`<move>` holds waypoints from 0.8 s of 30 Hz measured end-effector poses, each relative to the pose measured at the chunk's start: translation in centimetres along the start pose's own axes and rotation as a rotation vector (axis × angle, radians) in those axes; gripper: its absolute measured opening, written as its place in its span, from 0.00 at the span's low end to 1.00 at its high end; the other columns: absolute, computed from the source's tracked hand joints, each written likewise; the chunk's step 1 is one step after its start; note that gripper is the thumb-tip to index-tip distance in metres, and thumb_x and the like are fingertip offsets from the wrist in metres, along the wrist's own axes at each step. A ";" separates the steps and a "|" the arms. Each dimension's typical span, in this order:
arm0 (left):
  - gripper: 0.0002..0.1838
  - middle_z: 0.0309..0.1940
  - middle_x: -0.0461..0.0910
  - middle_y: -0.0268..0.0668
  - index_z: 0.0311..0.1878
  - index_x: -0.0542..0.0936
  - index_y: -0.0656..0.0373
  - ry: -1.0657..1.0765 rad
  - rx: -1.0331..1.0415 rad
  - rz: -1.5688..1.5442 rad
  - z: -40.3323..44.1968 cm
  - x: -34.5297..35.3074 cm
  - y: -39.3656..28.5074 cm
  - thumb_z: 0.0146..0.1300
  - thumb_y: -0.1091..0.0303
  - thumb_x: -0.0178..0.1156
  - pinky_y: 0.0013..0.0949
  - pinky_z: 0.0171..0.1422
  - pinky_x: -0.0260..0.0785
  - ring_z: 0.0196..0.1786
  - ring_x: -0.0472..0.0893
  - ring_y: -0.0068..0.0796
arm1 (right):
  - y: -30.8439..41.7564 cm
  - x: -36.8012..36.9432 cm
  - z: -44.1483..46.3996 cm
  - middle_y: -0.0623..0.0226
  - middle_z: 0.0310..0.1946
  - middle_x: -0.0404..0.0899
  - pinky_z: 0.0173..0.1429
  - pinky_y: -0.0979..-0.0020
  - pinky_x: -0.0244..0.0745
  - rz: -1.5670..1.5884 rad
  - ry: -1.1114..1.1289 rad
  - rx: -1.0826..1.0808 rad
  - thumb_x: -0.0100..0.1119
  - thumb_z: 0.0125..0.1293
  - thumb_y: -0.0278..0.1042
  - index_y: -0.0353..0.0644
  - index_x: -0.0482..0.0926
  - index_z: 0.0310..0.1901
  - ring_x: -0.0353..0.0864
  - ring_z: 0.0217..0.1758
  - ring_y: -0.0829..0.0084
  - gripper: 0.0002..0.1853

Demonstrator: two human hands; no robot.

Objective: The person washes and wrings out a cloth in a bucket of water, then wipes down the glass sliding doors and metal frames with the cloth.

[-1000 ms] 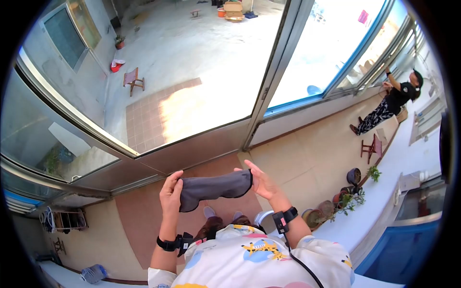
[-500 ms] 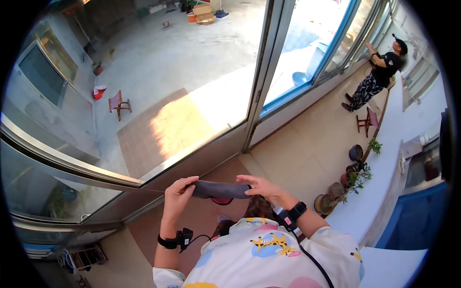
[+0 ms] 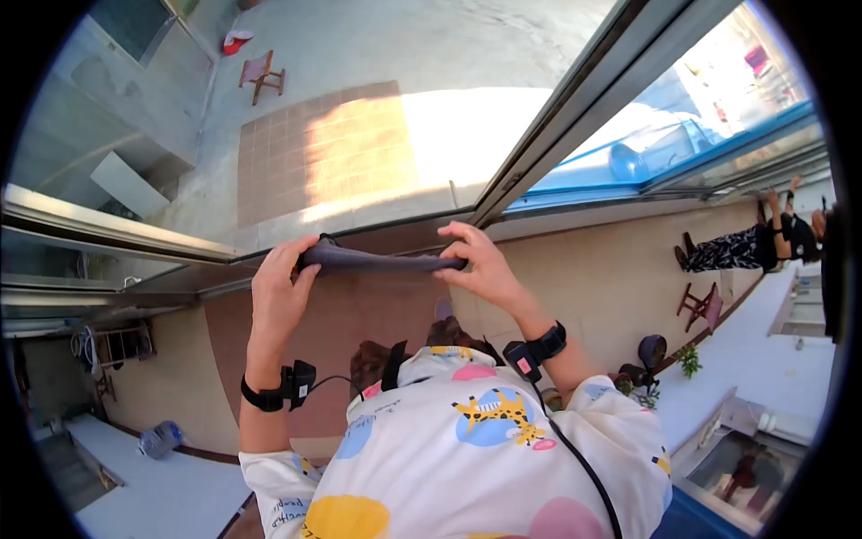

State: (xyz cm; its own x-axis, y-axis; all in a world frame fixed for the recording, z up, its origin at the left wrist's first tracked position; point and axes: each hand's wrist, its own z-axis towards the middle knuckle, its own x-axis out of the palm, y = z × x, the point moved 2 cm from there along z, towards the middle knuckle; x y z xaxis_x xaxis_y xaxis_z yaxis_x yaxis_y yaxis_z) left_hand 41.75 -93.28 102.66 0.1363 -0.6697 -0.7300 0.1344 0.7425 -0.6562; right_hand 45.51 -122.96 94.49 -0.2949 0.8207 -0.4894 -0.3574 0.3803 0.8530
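Note:
A dark grey cloth (image 3: pixel 386 261) is stretched in a narrow band between my two hands, in front of the window's lower frame. My left hand (image 3: pixel 280 283) pinches its left end between thumb and fingers. At the other end, my right hand (image 3: pixel 482 266) grips the cloth with the thumb below and curled fingers above. The cloth sags slightly in the middle. Whether it is one layer or folded, I cannot tell.
A metal-framed window (image 3: pixel 575 117) stands right in front of me. To the right, another person (image 3: pixel 745 247) reaches toward the windows, near a folding stool (image 3: pixel 700 307). Potted plants (image 3: pixel 653 350) line a white ledge (image 3: pixel 718 337). A plastic bottle (image 3: pixel 162 439) lies at lower left.
My hands have risen toward the window frame with the cloth, and the left hand has moved leftward. The cloth looks longer and thinner between them. My view has turned and tilted downward.

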 end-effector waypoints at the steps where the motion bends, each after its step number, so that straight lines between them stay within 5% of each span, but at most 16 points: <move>1: 0.13 0.35 0.78 0.37 0.44 0.79 0.59 -0.045 -0.026 -0.036 0.4 0.7 0.1 0.54 0.76 0.63 0.29 0.38 0.69 0.32 0.76 0.31 | -0.3 -1.0 0.9 0.63 0.48 0.78 0.63 0.69 0.64 0.113 0.022 0.076 0.65 0.57 0.34 0.39 0.78 0.40 0.71 0.61 0.64 0.12; 7: 0.07 0.37 0.78 0.35 0.37 0.79 0.62 -0.113 -0.042 0.039 2.8 1.8 0.2 0.55 0.73 0.64 0.28 0.38 0.69 0.34 0.78 0.31 | -0.1 -4.1 3.6 0.72 0.34 0.79 0.45 0.78 0.68 0.148 -0.040 0.290 0.62 0.62 0.33 0.39 0.77 0.44 0.75 0.41 0.80 0.11; 10: 0.07 0.37 0.78 0.33 0.36 0.77 0.63 -0.246 0.247 0.043 3.9 1.7 0.9 0.58 0.70 0.63 0.28 0.38 0.69 0.35 0.78 0.27 | -0.7 -4.2 4.3 0.79 0.29 0.74 0.37 0.83 0.64 0.234 -0.116 0.223 0.61 0.64 0.35 0.39 0.77 0.42 0.68 0.33 0.87 0.10; 13: 0.07 0.36 0.76 0.29 0.37 0.76 0.59 -0.005 -0.006 -0.670 3.9 3.4 3.6 0.64 0.65 0.58 0.25 0.36 0.68 0.35 0.76 0.21 | -1.6 -3.6 4.6 0.80 0.28 0.73 0.36 0.84 0.64 0.288 -0.173 0.248 0.63 0.63 0.35 0.38 0.77 0.41 0.67 0.32 0.88 0.10; 15: 0.09 0.37 0.74 0.27 0.41 0.74 0.55 0.169 -0.480 -1.055 3.3 4.2 4.4 0.70 0.60 0.52 0.23 0.36 0.68 0.35 0.74 0.15 | -1.2 -3.3 4.9 0.79 0.29 0.74 0.37 0.84 0.64 0.293 -0.220 0.272 0.63 0.63 0.35 0.37 0.77 0.41 0.68 0.32 0.88 0.11; 18: 0.11 0.36 0.74 0.27 0.43 0.72 0.53 0.119 -0.723 -0.930 3.3 4.9 2.2 0.71 0.56 0.49 0.21 0.36 0.69 0.34 0.74 0.14 | -0.5 -2.3 5.1 0.76 0.30 0.74 0.37 0.84 0.66 0.400 -0.330 0.323 0.64 0.62 0.34 0.36 0.75 0.41 0.69 0.33 0.88 0.12; 22: 0.15 0.41 0.74 0.29 0.52 0.68 0.54 0.201 -0.697 -1.235 3.3 6.4 0.2 0.72 0.55 0.48 0.25 0.40 0.71 0.38 0.76 0.18 | 3.1 0.4 4.6 0.69 0.39 0.76 0.45 0.81 0.71 0.618 -0.346 0.248 0.63 0.62 0.31 0.36 0.71 0.47 0.74 0.40 0.84 0.15; 24: 0.16 0.43 0.74 0.31 0.54 0.67 0.55 0.202 -0.625 -1.344 2.8 7.1 -0.8 0.71 0.56 0.49 0.25 0.43 0.72 0.42 0.76 0.19 | 6.9 2.6 3.5 0.66 0.44 0.77 0.50 0.77 0.72 0.713 0.035 0.184 0.57 0.66 0.30 0.36 0.68 0.60 0.75 0.48 0.79 0.21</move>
State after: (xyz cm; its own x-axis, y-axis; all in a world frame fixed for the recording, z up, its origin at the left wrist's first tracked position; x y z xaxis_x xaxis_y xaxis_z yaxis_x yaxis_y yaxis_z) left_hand 45.33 -98.63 98.56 0.1138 -0.8640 0.4904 -0.3915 -0.4927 -0.7772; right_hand 45.36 -116.69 99.77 -0.4291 0.8824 0.1929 0.0854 -0.1729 0.9812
